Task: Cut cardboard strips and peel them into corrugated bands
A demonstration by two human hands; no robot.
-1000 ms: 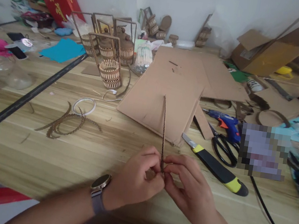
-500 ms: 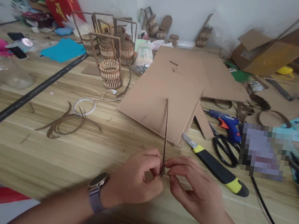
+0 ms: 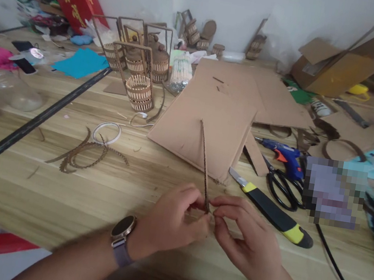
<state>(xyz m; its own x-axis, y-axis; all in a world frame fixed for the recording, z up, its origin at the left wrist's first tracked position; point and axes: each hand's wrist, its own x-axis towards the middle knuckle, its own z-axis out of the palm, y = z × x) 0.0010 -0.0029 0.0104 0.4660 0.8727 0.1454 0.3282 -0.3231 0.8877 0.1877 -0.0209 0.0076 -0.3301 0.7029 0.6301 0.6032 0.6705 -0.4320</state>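
Note:
A thin strip of corrugated cardboard point(image 3: 204, 164) stands up at a slant, its wavy edge showing. Its lower end is pinched between the thumb and fingers of my left hand point(image 3: 174, 218), which wears a watch on the wrist. Close by on the right, the thumb and forefinger of my right hand point(image 3: 251, 240) are closed at that same lower end. The very tip is small and partly hidden by the fingers. Behind the strip lies a large cardboard sheet point(image 3: 210, 101). A utility knife point(image 3: 268, 209) with a black and yellow handle rests beyond my right hand.
Curled cardboard strips point(image 3: 87, 152) and a white ring point(image 3: 106, 133) lie at left. Small striped baskets point(image 3: 139, 92) with tall handles stand behind. Right of the sheet are scissors point(image 3: 284, 188) and a blue glue gun point(image 3: 288, 161). A black cable point(image 3: 337, 265) crosses the table's right side.
The strip's upper end has tipped to the left. Its lower end and both hands have shifted slightly right, with the fingertips still close together.

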